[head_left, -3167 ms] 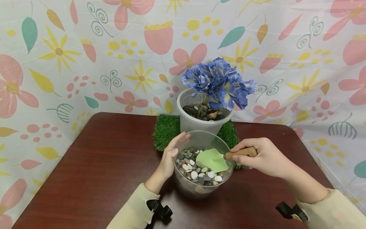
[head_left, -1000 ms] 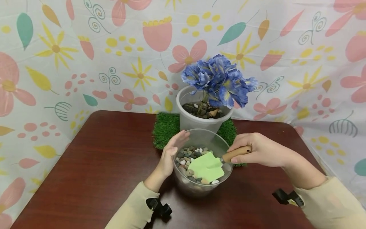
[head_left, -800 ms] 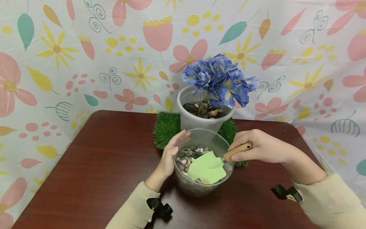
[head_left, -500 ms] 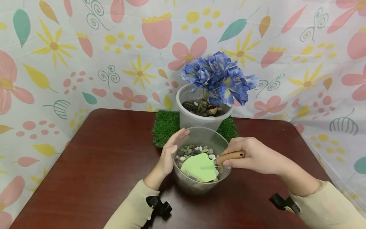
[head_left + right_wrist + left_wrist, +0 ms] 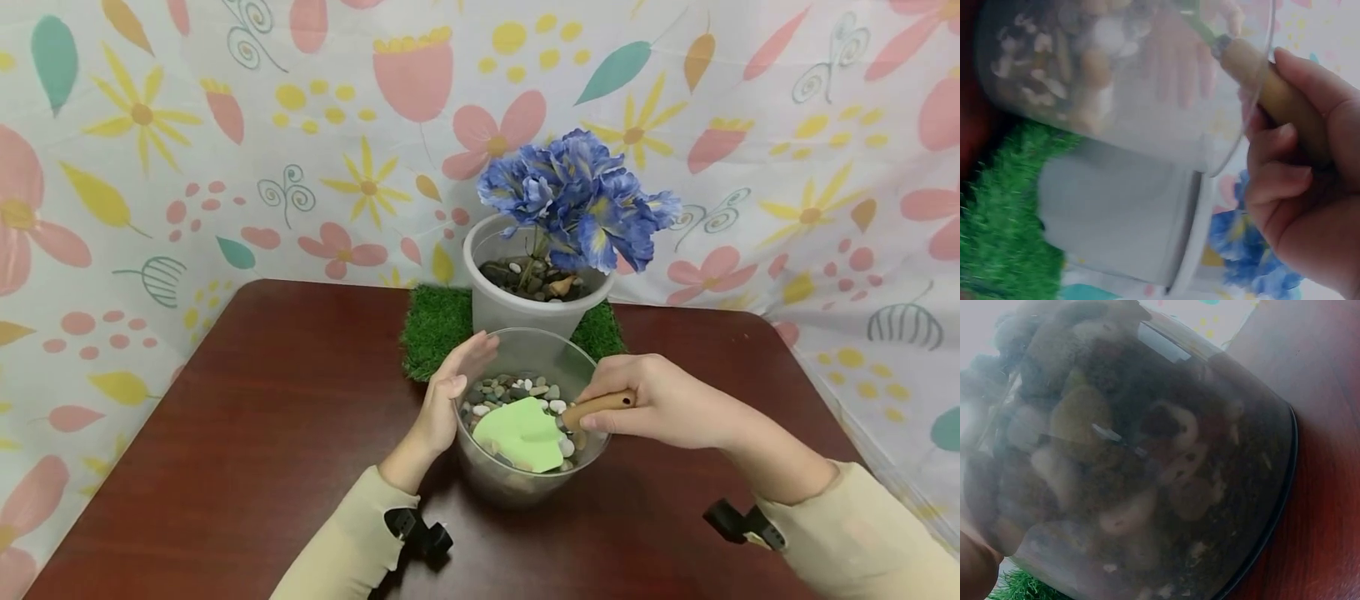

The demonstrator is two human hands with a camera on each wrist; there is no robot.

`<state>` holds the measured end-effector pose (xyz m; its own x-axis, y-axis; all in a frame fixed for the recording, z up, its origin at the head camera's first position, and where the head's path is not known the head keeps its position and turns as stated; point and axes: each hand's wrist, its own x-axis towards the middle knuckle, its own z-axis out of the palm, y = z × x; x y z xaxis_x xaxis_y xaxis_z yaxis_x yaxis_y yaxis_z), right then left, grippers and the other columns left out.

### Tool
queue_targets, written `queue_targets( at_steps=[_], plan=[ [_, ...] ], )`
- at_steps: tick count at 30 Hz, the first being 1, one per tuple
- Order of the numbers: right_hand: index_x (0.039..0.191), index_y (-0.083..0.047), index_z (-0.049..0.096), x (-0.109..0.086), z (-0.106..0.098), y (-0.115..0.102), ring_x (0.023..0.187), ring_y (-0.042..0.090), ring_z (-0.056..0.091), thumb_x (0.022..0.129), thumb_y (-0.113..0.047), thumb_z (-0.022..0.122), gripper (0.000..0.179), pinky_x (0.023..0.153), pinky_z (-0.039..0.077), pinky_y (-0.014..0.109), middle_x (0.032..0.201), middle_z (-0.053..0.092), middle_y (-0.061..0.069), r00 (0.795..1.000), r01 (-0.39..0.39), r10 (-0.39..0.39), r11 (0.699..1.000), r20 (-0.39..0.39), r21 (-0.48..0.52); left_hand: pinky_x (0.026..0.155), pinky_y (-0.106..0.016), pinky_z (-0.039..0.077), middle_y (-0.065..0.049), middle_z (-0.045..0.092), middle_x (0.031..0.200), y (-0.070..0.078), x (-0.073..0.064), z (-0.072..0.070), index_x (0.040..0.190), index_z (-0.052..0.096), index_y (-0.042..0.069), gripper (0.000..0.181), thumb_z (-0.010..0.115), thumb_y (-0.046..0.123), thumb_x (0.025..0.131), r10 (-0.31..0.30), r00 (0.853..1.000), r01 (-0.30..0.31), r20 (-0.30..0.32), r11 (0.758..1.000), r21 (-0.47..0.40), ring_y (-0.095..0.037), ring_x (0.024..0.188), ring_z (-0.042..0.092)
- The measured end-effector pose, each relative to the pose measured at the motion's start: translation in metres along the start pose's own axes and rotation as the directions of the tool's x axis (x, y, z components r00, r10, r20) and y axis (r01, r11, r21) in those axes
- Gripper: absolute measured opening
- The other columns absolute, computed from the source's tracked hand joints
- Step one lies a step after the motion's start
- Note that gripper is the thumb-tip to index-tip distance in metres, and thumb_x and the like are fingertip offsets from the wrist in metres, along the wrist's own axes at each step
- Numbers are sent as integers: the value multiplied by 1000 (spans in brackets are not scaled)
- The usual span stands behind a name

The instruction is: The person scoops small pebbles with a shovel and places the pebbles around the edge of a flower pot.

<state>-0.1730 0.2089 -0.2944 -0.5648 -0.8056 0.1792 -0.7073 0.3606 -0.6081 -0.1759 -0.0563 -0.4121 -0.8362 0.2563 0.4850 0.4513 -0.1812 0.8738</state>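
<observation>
In the head view, my right hand (image 5: 660,400) grips the wooden handle (image 5: 600,408) of a small garden trowel. Its light green blade (image 5: 521,433) lies on the mixed pebbles (image 5: 525,387) inside a clear plastic pot (image 5: 510,492). My left hand (image 5: 438,408) rests against the pot's left side, fingers stretched along the outside wall and thumb close to the rim. Through the clear wall in the right wrist view, those fingers (image 5: 1179,69) look straight. Dark soil and stones (image 5: 1122,444) fill the left wrist view behind the pot's wall.
Just behind the clear pot stands a white flowerpot (image 5: 517,312) with blue flowers (image 5: 577,200) and pebbles, on a green grass mat (image 5: 435,333). The dark red wooden table (image 5: 262,433) carries everything. A flower-printed cloth (image 5: 300,125) hangs behind.
The trowel blade has moved left and lower over the pebbles inside the pot, and the right hand has shifted left with it. The left hand stays against the pot.
</observation>
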Motion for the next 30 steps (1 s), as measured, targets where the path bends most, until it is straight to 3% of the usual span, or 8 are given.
queue_targets(
  at_steps=[4, 11, 19, 27, 30],
  plan=[
    [99, -27, 74, -4, 0, 3, 67, 2, 52, 85, -15, 67, 19, 54, 43, 17, 83, 63, -14, 999, -50, 50, 998, -4, 50, 110, -60, 26, -31, 35, 144, 0, 0, 0, 145, 22, -8, 64, 21, 20, 88, -15, 1000, 15, 8, 1000, 2, -46, 133, 35],
    [104, -19, 74, -12, -9, 14, 66, 7, 54, 86, -6, 63, 25, 52, 45, 21, 86, 68, -7, 997, -73, 72, 982, 11, 173, 110, -60, 26, -30, 36, 144, -1, 1, 2, 145, 24, -7, 64, 22, 20, 88, -13, 1000, 13, 10, 1000, 9, -45, 132, 37],
    [99, -15, 74, -24, -11, 18, 49, 6, 37, 89, -9, 59, 18, 43, 39, 27, 73, 60, -6, 966, -255, 257, 921, 31, 294, 109, -61, 27, -32, 37, 143, 0, 2, 1, 145, 24, -7, 63, 22, 18, 87, -4, 1000, 4, 13, 1000, 9, -46, 131, 38],
    [103, -8, 72, -26, -7, 21, 45, 15, 35, 91, -4, 54, 22, 37, 33, 29, 68, 56, -9, 967, -247, 249, 886, 46, 392, 109, -61, 27, -32, 37, 142, 1, 2, 0, 145, 24, -9, 63, 22, 19, 88, 6, 1000, -6, 4, 1000, 14, -47, 131, 38],
    [105, -3, 71, -26, -5, 22, 46, 19, 39, 92, -3, 53, 23, 37, 35, 30, 73, 62, -8, 965, -254, 258, 860, 52, 443, 110, -60, 27, -31, 38, 142, 0, 1, -1, 145, 24, -8, 64, 22, 21, 88, -1, 1000, 1, 3, 1000, 19, -46, 131, 38]
  ],
)
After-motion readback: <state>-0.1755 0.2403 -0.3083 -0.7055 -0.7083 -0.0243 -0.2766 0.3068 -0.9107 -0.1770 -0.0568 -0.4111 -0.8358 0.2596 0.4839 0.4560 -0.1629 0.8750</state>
